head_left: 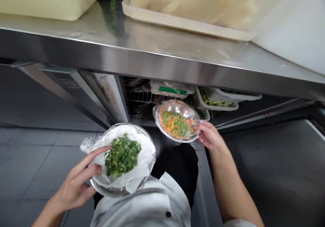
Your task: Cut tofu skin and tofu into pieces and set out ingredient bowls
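Head view: your left hand (80,183) clasps the film-wrapped greens bowl (111,190), your right hand (209,134) pinches the diced-carrot bowl (186,110) by its rim, so keep both level.

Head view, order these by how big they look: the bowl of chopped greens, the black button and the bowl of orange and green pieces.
1. Bowl of chopped greens
2. Bowl of orange and green pieces
3. Black button
The first looks nearer the camera, so true bowl sizes are unsure.
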`<state>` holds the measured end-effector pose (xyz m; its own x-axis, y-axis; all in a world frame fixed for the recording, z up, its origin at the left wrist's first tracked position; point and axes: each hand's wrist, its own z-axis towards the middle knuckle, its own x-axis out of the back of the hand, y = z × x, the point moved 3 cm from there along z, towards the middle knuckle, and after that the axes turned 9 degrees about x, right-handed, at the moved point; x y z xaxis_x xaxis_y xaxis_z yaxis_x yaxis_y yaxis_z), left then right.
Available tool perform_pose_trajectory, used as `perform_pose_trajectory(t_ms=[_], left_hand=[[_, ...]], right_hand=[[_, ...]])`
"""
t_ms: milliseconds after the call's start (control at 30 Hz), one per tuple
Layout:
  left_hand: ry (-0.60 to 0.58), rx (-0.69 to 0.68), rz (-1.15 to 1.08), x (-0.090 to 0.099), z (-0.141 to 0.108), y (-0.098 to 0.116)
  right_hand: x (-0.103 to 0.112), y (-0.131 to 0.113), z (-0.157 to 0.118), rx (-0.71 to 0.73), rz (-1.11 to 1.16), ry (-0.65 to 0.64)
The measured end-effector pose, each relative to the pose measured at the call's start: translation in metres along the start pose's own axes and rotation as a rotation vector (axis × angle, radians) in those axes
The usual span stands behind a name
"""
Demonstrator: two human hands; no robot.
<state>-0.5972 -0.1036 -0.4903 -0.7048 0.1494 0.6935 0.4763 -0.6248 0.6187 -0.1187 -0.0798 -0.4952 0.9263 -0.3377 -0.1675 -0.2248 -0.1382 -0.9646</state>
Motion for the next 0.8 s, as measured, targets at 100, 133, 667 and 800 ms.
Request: perform_pose_trajectory(t_ms=[100,133,667,800], left_hand=[[0.03,-0.052,-0.02,-0.007,0.009,0.006],[0.042,-0.078,-0.021,-0.01,0.012,0.009],[0.064,0.084,-0.732,-0.114,0.035,0.001],[-0.022,0.706,-1.612,-0.174,0.058,-0.032]], right_hand=[[0.003,-0.051,0.027,0.132,0.102,0.071],[0.0,-0.064,0.044,0.168,0.144,0.105],[-0.078,0.09,-0.051,-0.274,0.032,-0.306],[-0.065,0.12,-0.074,-0.277,0.093,-0.058]])
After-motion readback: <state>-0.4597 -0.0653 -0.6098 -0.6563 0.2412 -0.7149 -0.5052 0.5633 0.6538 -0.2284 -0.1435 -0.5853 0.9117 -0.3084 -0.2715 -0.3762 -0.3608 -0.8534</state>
